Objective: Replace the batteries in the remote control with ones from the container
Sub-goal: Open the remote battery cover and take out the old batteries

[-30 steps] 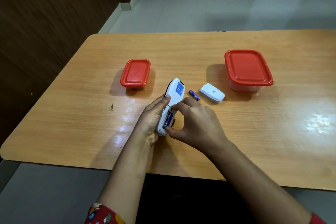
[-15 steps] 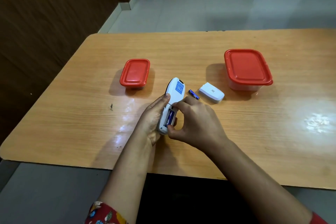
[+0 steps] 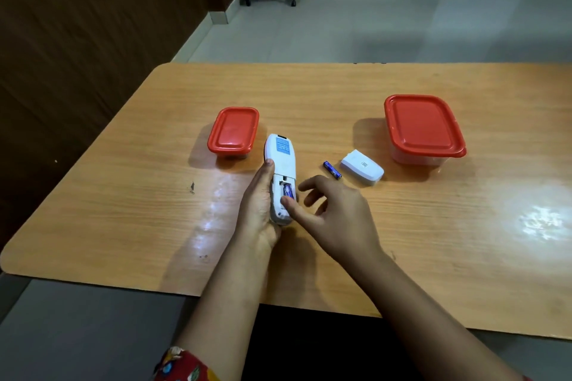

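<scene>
A light wood-grain surface with rounded corners carries everything; its glossy top shows bright glare patches at right and near the middle-left, and a small dark mark sits left of centre. On it, toward the left, stands a small container with a red lid, closed. Toward the right stands a larger container with a red lid, also closed, its clear walls visible below the lid. Between them, nearer the larger one, lies a white battery cover, and just beside its left edge lies a loose blue battery, angled diagonally. The two are close; whether they touch cannot be told.
</scene>
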